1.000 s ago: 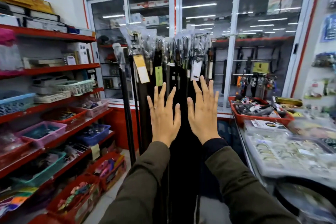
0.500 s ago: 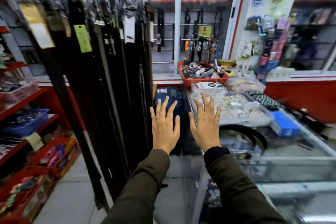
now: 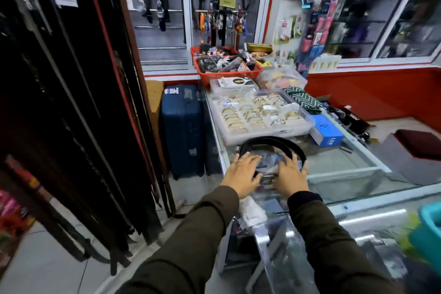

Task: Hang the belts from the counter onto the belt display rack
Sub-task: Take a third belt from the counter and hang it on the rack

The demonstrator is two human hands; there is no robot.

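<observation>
On the glass counter (image 3: 338, 164), both hands, left (image 3: 242, 174) and right (image 3: 290, 178), are hovering open-palmed over the coiled black belt (image 3: 272, 144), which is probably limp and light, likely best gripped near its buckle end, hidden under plastic wrapping.

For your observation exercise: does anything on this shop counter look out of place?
Yes: a coiled black belt lies on the glass counter beside the tray of bangles, while other belts hang on the rack.
</observation>
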